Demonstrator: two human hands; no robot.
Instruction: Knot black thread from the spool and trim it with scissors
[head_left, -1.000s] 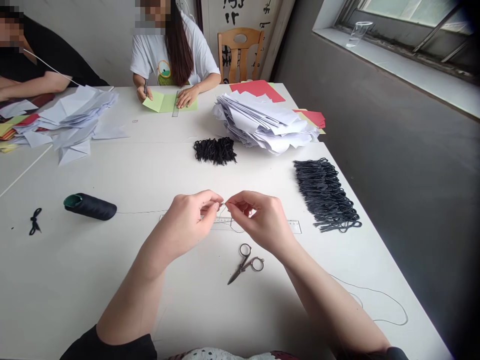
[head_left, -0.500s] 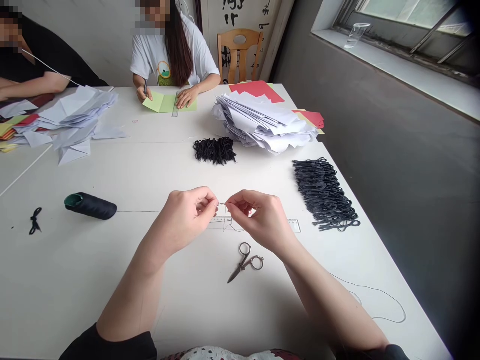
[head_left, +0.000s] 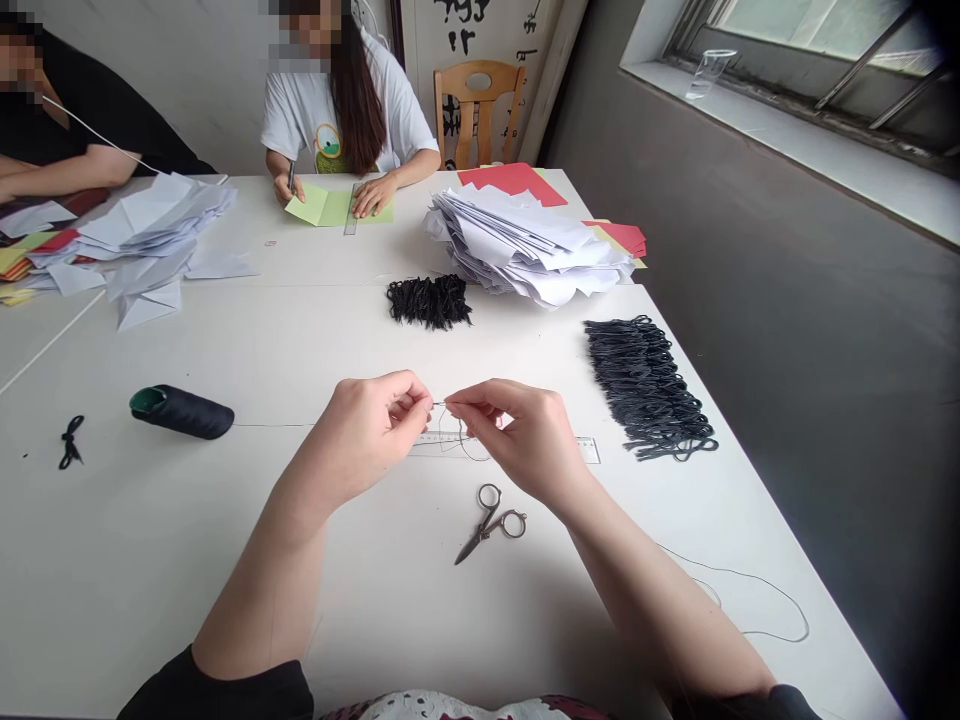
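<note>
Both hands meet above a clear ruler (head_left: 589, 449) near the middle of the table. My left hand (head_left: 379, 430) pinches a dark thread (head_left: 474, 459) between thumb and forefinger. My right hand (head_left: 517, 430) pinches the same thread a tiny gap away, and a thin loop hangs below the fingertips. Any knot in that gap is too small to make out. Thread runs from a black spool (head_left: 184, 412) on the left toward my left hand. Small scissors (head_left: 489, 525) lie spread on the table just below my hands.
Black looped cords lie in a long row (head_left: 649, 388) at right and a smaller bundle (head_left: 429, 301) ahead. A tied black cord (head_left: 71, 442) is far left. White paper piles (head_left: 529, 245) stand farther back. A person (head_left: 349, 110) opposite holds a pen over green paper (head_left: 322, 206).
My right hand's fingertips have shifted slightly left, closer to my left fingertips. The hanging thread loop has changed shape a little. Both hands keep their pinch.
</note>
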